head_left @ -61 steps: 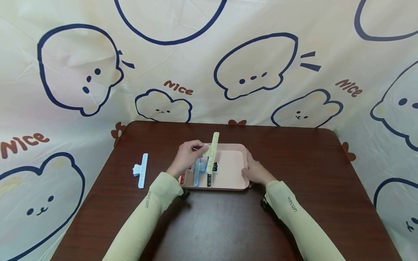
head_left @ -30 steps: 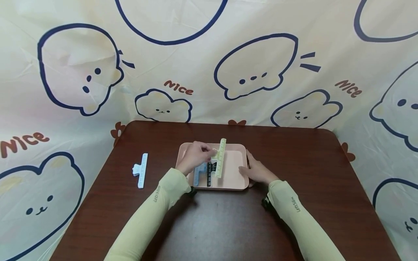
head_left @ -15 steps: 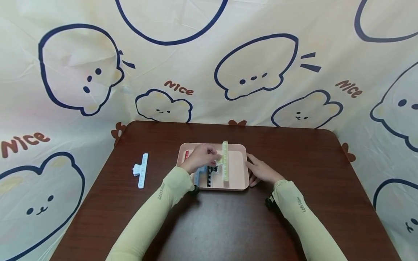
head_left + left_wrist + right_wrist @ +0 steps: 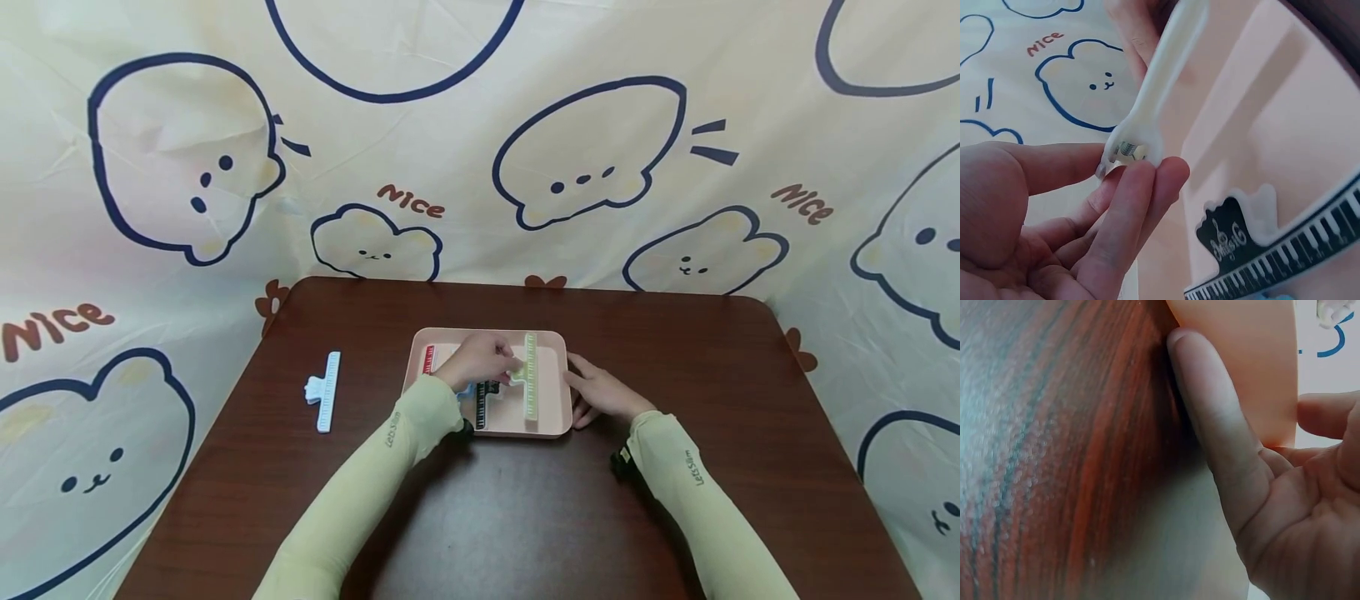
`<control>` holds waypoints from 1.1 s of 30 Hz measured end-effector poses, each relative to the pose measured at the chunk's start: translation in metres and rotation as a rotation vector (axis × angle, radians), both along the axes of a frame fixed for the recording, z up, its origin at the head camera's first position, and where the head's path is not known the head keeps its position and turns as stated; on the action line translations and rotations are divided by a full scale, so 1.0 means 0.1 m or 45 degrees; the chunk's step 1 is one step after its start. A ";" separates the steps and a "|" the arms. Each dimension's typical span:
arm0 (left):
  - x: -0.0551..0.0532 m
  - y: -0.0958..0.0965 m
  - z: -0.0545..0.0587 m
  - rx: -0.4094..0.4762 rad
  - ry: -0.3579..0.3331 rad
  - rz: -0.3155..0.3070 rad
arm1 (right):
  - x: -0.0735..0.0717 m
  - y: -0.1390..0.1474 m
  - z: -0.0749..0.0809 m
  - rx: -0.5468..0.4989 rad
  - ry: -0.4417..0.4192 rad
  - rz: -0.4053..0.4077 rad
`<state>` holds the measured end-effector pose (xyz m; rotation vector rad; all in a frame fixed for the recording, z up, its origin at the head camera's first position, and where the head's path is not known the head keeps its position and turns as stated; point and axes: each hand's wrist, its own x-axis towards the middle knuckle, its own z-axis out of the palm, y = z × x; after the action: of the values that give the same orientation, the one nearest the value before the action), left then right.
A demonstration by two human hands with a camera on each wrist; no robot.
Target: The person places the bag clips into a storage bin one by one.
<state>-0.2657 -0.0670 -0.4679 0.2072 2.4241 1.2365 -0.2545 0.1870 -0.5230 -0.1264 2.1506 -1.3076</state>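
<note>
My left hand (image 4: 483, 360) is over the pink tray (image 4: 552, 392), pinching the yellow-green clip (image 4: 531, 383) by its grip tab between thumb and fingers. That clip is long, with a piano-key pattern along its bar, and stands lengthwise over the tray's right half. In the left wrist view its pale edge (image 4: 1169, 69) faces me. Left of it lies a black piano-key clip (image 4: 1229, 231) in the tray. My right hand (image 4: 603, 393) touches the tray's right side, its thumb straight along the outer wall (image 4: 1260, 375).
A red clip (image 4: 428, 358) lies at the tray's left, partly hidden by my left hand. A blue clip (image 4: 467, 390) is mostly covered by that hand and sleeve. Another light blue clip (image 4: 327, 393) lies on the brown table (image 4: 637, 333), left of the tray.
My left hand has carried the yellow-green clip rightward across the tray and lowered and straightened it. My right thumb has come off the tray's rim to its outer side.
</note>
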 end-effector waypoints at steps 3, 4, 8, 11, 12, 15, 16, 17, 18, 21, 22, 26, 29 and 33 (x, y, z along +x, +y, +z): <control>-0.02 0.07 0.01 -0.024 0.008 -0.018 | -0.01 0.01 0.00 -0.010 -0.004 -0.002; -0.03 0.08 0.00 -0.035 0.012 -0.024 | -0.01 0.02 0.00 -0.013 -0.006 -0.001; -0.06 0.14 0.00 -0.084 0.010 -0.044 | -0.01 0.02 0.01 -0.023 -0.023 -0.008; -0.08 0.17 -0.01 -0.101 0.006 -0.049 | -0.01 0.03 0.01 -0.035 -0.037 -0.015; -0.08 0.18 -0.02 -0.104 0.008 -0.050 | -0.01 0.03 0.01 -0.037 -0.040 -0.015; -0.10 0.22 -0.06 -0.113 0.023 -0.058 | -0.01 0.03 0.02 -0.041 -0.048 -0.021; -0.11 0.23 -0.07 -0.107 0.028 -0.059 | -0.01 0.03 0.02 -0.038 -0.050 -0.020; -0.11 0.24 -0.09 -0.100 0.035 -0.061 | -0.01 0.03 0.02 -0.037 -0.051 -0.022; -0.11 0.25 -0.10 -0.091 0.044 -0.062 | -0.01 0.03 0.02 -0.036 -0.054 -0.025; -0.11 0.29 -0.13 -0.092 0.068 -0.066 | -0.02 0.03 0.02 -0.034 -0.058 -0.023; -0.11 0.30 -0.14 -0.100 0.073 -0.067 | -0.02 0.03 0.02 -0.035 -0.060 -0.024; -0.11 0.34 -0.17 -0.157 0.092 -0.075 | -0.02 0.03 0.01 -0.038 -0.057 -0.024; -0.11 0.36 -0.20 -0.192 0.104 -0.077 | -0.02 0.04 0.00 -0.039 -0.053 -0.021; -0.11 0.39 -0.22 -0.240 0.121 -0.078 | -0.02 0.04 0.00 -0.044 -0.045 -0.011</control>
<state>-0.2770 -0.0281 -0.4900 0.2877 2.5767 0.9850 -0.2561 0.1914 -0.5232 -0.1071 2.1015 -1.3429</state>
